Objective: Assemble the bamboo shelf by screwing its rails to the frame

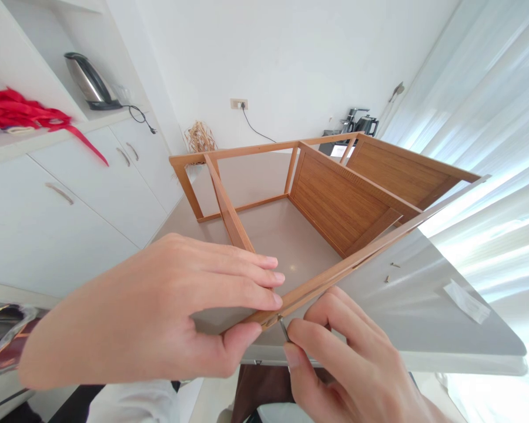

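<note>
A bamboo shelf frame [335, 200] lies on its side on a light grey table [423, 305], with two slatted panels and thin rails. My left hand [158, 311] pinches the near corner of the frame, fingers over the top rail and thumb under it. Just below that corner my right hand [348, 364] is closed on a small metal tool or screw [284, 328] whose tip touches the corner joint.
Two loose screws [391, 271] and a small clear plastic bag [466, 301] lie on the table to the right. White cabinets [83, 200] stand at left, with a kettle [88, 82] and red cloth [22, 111] on the shelf. Sheer curtains [489, 147] hang at right.
</note>
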`<state>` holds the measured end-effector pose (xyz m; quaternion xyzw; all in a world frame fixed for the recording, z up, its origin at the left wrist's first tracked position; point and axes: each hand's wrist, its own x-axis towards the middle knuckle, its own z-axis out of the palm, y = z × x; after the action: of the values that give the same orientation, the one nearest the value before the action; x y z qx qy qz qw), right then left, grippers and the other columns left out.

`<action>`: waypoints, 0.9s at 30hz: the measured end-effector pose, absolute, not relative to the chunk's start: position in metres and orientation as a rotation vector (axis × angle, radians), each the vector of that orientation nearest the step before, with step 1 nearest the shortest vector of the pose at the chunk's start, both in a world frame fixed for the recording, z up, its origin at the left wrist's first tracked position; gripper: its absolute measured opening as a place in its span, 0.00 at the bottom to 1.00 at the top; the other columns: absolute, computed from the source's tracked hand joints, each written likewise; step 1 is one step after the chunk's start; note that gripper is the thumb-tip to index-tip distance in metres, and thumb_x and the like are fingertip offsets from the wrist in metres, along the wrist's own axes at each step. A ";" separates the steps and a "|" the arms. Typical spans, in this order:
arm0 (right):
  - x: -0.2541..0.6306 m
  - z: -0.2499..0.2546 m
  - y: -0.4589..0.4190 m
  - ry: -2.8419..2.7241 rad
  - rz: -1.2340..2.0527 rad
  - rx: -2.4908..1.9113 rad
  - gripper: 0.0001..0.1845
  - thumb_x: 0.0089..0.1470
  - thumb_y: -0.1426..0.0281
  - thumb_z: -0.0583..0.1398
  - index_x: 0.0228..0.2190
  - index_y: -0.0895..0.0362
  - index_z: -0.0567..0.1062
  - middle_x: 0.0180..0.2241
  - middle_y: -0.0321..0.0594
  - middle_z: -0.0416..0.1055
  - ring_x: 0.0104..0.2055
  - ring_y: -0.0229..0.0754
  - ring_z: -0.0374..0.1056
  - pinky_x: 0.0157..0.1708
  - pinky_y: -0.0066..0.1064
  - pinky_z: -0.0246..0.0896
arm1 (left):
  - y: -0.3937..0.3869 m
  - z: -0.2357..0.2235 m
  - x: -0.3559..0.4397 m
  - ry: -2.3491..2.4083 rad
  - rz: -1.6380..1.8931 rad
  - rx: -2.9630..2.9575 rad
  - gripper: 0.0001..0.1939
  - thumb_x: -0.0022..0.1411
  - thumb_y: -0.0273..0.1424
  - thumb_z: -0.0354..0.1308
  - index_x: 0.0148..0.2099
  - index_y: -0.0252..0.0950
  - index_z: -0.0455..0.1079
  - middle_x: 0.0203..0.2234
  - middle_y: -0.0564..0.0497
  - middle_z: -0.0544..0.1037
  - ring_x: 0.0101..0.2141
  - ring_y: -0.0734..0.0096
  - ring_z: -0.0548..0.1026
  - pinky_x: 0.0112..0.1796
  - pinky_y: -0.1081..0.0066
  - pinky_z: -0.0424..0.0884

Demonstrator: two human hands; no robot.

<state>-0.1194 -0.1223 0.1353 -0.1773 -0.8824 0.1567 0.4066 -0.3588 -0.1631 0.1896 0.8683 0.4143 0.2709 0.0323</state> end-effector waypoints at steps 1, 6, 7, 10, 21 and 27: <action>-0.119 0.135 -0.123 -2.233 0.367 -0.443 0.11 0.53 0.85 0.59 0.28 0.58 0.74 0.24 0.37 0.63 0.28 0.36 0.58 0.26 0.29 0.56 | -0.163 0.190 -0.359 1.273 0.840 2.673 0.16 0.59 0.24 0.64 0.49 0.43 0.79 0.50 0.56 0.83 0.52 0.66 0.81 0.56 0.72 0.78; -0.116 0.138 -0.124 -2.294 0.317 -0.479 0.11 0.54 0.84 0.59 0.26 0.57 0.72 0.26 0.37 0.65 0.29 0.37 0.58 0.28 0.30 0.57 | -0.164 0.190 -0.359 1.276 0.862 2.670 0.15 0.59 0.24 0.64 0.48 0.43 0.79 0.49 0.56 0.84 0.52 0.67 0.81 0.55 0.72 0.78; -0.116 0.140 -0.124 -2.306 0.321 -0.497 0.11 0.54 0.84 0.59 0.26 0.57 0.72 0.26 0.38 0.65 0.29 0.38 0.59 0.28 0.30 0.58 | -0.164 0.190 -0.359 1.276 0.861 2.668 0.16 0.59 0.24 0.64 0.49 0.43 0.79 0.50 0.56 0.84 0.52 0.66 0.81 0.55 0.72 0.78; -0.116 0.144 -0.123 -2.335 0.336 -0.525 0.11 0.56 0.82 0.60 0.26 0.56 0.72 0.27 0.38 0.65 0.29 0.38 0.59 0.28 0.31 0.59 | -0.164 0.190 -0.359 1.282 0.837 2.652 0.16 0.59 0.25 0.64 0.49 0.44 0.78 0.50 0.56 0.83 0.52 0.65 0.81 0.55 0.70 0.78; -0.117 0.140 -0.120 -2.244 0.512 -0.478 0.08 0.57 0.80 0.60 0.31 0.55 0.75 0.27 0.38 0.71 0.30 0.39 0.66 0.31 0.31 0.65 | -0.164 0.191 -0.359 1.272 0.831 2.638 0.16 0.60 0.25 0.63 0.50 0.44 0.78 0.51 0.56 0.83 0.52 0.64 0.81 0.55 0.68 0.79; -0.118 0.132 -0.123 -2.164 0.855 -0.502 0.09 0.59 0.79 0.61 0.38 0.55 0.79 0.35 0.39 0.81 0.36 0.38 0.76 0.38 0.27 0.74 | -0.164 0.190 -0.359 1.271 0.814 2.642 0.16 0.61 0.25 0.63 0.50 0.44 0.78 0.51 0.55 0.83 0.53 0.65 0.81 0.55 0.69 0.79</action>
<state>-0.1182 -0.1235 0.1325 -0.1960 -0.8440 0.3335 0.3716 -0.3590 -0.1641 0.1904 0.8674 0.4171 0.2670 0.0493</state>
